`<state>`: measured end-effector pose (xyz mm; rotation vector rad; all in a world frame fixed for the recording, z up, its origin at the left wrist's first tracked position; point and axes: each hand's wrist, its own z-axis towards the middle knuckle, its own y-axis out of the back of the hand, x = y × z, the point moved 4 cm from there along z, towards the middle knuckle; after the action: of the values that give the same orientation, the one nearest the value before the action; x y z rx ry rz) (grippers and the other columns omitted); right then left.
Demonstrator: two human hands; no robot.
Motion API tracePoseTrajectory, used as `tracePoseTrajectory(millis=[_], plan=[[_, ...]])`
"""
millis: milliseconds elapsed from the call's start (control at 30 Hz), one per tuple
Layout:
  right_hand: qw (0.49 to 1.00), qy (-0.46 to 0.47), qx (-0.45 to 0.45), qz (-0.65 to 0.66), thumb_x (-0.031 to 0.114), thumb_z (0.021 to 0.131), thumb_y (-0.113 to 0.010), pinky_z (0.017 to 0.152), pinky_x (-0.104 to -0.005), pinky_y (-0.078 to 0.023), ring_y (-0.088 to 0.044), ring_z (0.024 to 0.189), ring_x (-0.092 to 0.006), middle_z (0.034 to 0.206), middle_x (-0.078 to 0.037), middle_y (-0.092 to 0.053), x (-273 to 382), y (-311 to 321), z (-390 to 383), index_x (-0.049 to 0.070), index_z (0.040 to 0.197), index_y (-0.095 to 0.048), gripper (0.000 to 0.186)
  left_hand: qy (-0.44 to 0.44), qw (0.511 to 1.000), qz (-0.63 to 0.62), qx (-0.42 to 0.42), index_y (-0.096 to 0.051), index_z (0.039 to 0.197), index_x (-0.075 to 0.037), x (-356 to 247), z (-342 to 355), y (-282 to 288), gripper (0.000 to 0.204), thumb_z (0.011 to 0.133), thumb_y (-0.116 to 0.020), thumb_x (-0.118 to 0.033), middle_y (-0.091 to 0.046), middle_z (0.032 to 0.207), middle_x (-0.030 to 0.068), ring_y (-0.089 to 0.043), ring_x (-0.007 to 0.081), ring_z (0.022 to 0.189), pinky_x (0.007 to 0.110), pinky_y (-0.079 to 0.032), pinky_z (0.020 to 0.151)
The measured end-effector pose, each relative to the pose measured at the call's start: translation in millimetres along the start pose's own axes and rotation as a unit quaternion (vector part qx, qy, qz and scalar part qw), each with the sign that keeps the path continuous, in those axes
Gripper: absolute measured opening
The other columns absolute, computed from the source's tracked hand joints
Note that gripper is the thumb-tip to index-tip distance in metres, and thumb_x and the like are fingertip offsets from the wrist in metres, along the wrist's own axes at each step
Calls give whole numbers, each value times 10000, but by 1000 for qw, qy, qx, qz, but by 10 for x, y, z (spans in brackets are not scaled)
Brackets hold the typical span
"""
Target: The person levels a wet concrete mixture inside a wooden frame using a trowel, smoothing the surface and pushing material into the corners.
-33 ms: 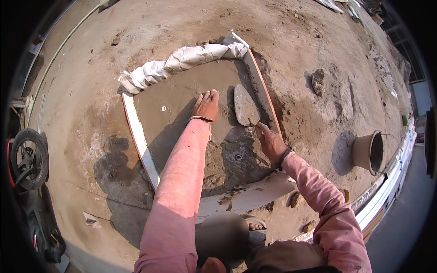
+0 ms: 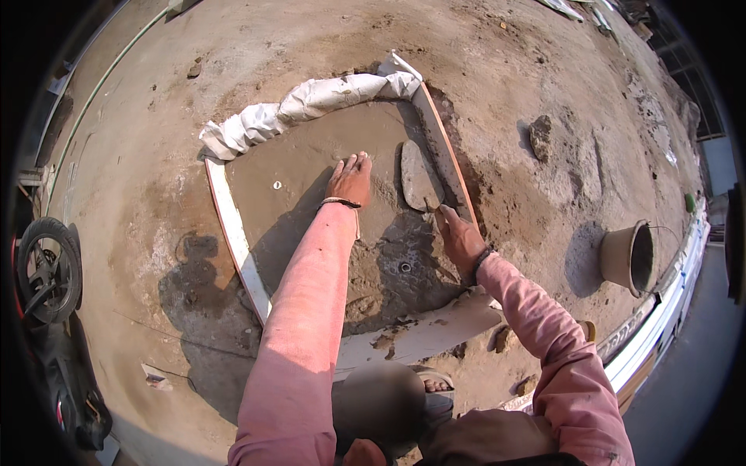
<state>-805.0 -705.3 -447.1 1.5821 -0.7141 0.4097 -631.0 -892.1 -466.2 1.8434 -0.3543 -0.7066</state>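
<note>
Barely anything has moved since the earlier frame: both hands and the one long, round-ended, mortar-coated trowel point(image 2: 420, 177) stand almost where they did, the whole view having shifted slightly. The right hand point(image 2: 461, 242) has its fingers curled around the trowel's handle; the blade reaches forward from them over the wet grey-brown mortar point(image 2: 311, 147), though whether it touches cannot be told. The left hand point(image 2: 350, 185) lies palm down, apparently on the mortar, its fingers stretched out and grasping nothing. Around the fingers, a four-sided shallow form contains the mortar: one white board with an orange edge point(image 2: 228, 210) to the left of the left fingers, one pale board with an orange edge point(image 2: 443, 144) just right of the blade, one mortar-spattered white board point(image 2: 412, 338) nearer the body than both hands, and one crumpled white sheet point(image 2: 299, 101) beyond the fingertips. Two small round rings sit in the mortar: one white ring point(image 2: 277, 186) left of the left fingers, one grey ring point(image 2: 405, 267) left of the right fingers and nearer the body. Well to the right of the right fingers, one beige bucket point(image 2: 618, 256) with a thin wire handle stands tilted, its inside too dark to read.
</note>
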Motion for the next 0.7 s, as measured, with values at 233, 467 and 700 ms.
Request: tracePoseTrajectory(millis=[233, 467, 700], plan=[[994, 34, 105, 13, 58, 875, -443, 742, -522, -444, -571, 878, -477, 906, -328, -580, 59, -151, -582, -10, 1244, -358, 384, 0, 1000, 5, 1, -346, 1344, -6, 127, -27, -91, 478, 873, -422, -41, -375, 1435, 127, -318, 265, 1351, 409, -241, 1122], [985, -27, 164, 48, 21, 859, -451, 762, -471, -461, -589, 872, -421, 953, -262, -580, 252, -113, -401, 1, 1280, -368, 429, -5, 1000, -8, 8, -288, 1374, 25, 65, 30, -40, 533, 855, -410, 8, -427, 1392, 140, -320, 265, 1348, 406, -235, 1128], [974, 129, 178, -49, 68, 847, -491, 723, -486, -469, -592, 865, -424, 983, -264, -585, 328, -289, -322, 14, 1279, -390, 447, 0, 1000, 2, 8, -320, 1357, 1, 78, 27, 5, 495, 871, -410, -14, -405, 1401, 163, -331, 264, 1343, 409, -239, 1127]])
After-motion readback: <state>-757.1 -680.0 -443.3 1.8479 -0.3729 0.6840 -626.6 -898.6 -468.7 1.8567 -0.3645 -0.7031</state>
